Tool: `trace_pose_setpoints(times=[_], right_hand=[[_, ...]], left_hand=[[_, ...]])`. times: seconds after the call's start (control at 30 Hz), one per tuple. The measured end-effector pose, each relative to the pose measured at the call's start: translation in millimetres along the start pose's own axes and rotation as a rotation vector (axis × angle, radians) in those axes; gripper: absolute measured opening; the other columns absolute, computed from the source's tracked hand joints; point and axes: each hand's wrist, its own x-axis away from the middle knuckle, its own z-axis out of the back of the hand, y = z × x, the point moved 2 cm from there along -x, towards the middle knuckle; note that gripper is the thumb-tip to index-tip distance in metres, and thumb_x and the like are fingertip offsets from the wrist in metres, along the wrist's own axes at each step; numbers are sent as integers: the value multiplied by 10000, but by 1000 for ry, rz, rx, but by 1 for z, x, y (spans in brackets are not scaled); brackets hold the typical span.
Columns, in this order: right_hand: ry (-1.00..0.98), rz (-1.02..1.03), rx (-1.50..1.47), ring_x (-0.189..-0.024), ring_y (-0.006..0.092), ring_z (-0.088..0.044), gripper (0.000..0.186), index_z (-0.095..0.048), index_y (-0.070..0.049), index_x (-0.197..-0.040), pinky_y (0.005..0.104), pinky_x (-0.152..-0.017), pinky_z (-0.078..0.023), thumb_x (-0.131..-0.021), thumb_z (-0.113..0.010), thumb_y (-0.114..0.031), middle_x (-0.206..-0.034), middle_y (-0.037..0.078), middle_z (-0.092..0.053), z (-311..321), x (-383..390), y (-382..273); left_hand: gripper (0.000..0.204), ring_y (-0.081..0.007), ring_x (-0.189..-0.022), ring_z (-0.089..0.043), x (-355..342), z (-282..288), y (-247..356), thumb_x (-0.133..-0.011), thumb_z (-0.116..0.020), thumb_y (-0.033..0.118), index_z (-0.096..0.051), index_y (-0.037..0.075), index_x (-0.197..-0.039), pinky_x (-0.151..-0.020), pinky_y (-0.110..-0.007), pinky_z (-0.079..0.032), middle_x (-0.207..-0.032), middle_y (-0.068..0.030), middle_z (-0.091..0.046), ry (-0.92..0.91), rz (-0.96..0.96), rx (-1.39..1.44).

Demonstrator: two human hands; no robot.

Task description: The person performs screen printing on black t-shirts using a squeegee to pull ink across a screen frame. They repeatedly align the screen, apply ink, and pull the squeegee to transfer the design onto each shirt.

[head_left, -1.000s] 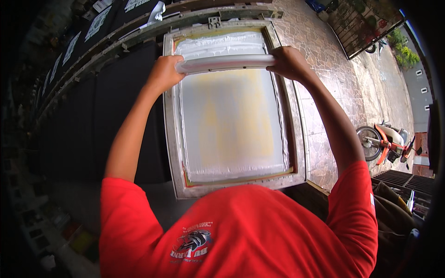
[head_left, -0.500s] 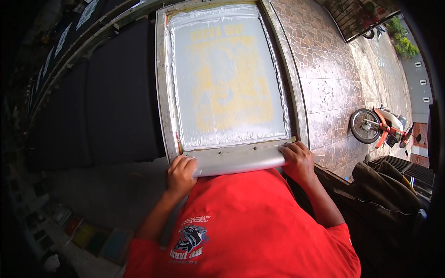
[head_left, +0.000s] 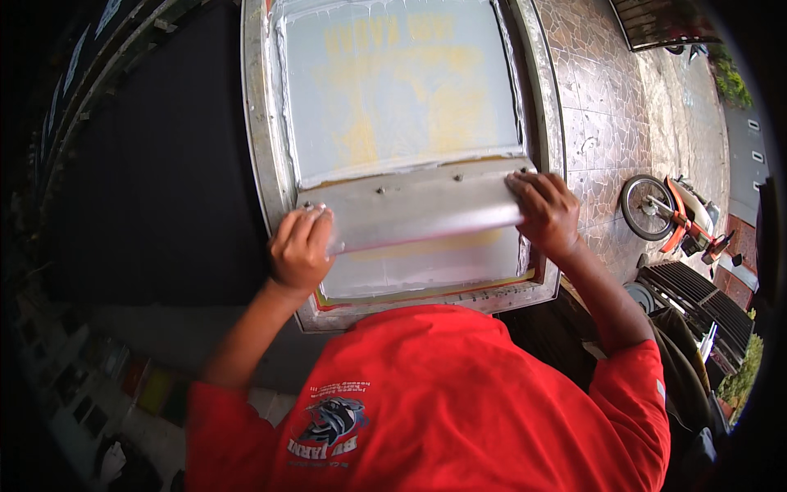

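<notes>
A wide metal squeegee with bolts along its upper edge lies across the lower half of a screen-printing frame. My left hand grips its left end, fingers curled over the metal, and my right hand grips the right end in the same way. The pale mesh shows yellowish stencil shapes and white ink along its inner edges and in a line just above the blade. Part of the mesh is hidden under the squeegee.
Dark fabric-like panels lie left of the frame, with a rail beyond. To the right are tiled paving, an orange motorcycle, a metal gate, a black grille and plants.
The squeegee, held by both hands, came from the far end to the near end, and has since moved forward to the lower half. The view has shifted slightly.
</notes>
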Motion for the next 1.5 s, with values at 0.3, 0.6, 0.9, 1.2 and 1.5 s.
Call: trace_pose_setpoints(times=[0.3, 0.6, 0.9, 1.2, 1.5], right_hand=[[193, 117, 136, -833, 215, -665, 261, -704, -154, -965, 325, -683, -576, -716, -692, -79, -890, 9, -666, -39, -140, 84], [-18, 29, 133, -804, 317, -664, 240, -686, -123, -921, 416, -725, -552, -696, -691, -207, -799, 100, -671, -37, -276, 148], [-261, -11, 263, -816, 338, -673, 420, -709, -46, -905, 427, -732, -542, -659, -740, -385, -866, 157, -699, 7, -362, 173], [-231, -171, 132, -879, 329, -687, 354, -720, -123, -975, 425, -782, -559, -649, -745, -259, -895, 130, -711, -12, -342, 159], [-211, -131, 147, -853, 348, -682, 319, -702, -79, -923, 437, -758, -560, -679, -729, -282, -856, 151, -702, -17, -332, 158]], left_hand=[[334, -290, -846, -647, -121, -41, -94, -625, -736, 21, -668, 55, -951, -742, -373, -540, -918, -82, -683, 110, -19, -151], [367, -323, -825, -654, -261, -35, -177, -649, -799, 161, -665, 49, -972, -736, -396, -528, -899, -108, -686, -116, 110, -122], [386, -286, -788, -670, -339, 16, -207, -654, -816, 194, -683, -13, -951, -734, -370, -500, -845, -170, -686, -265, 114, 96], [600, -353, -967, -679, -320, -21, -212, -637, -842, 218, -662, -1, -1165, -889, -372, -519, -1056, -247, -679, -236, 243, 24], [514, -349, -928, -683, -308, -24, -206, -673, -811, 199, -669, 24, -1135, -826, -382, -525, -1015, -225, -687, -115, 145, -40]])
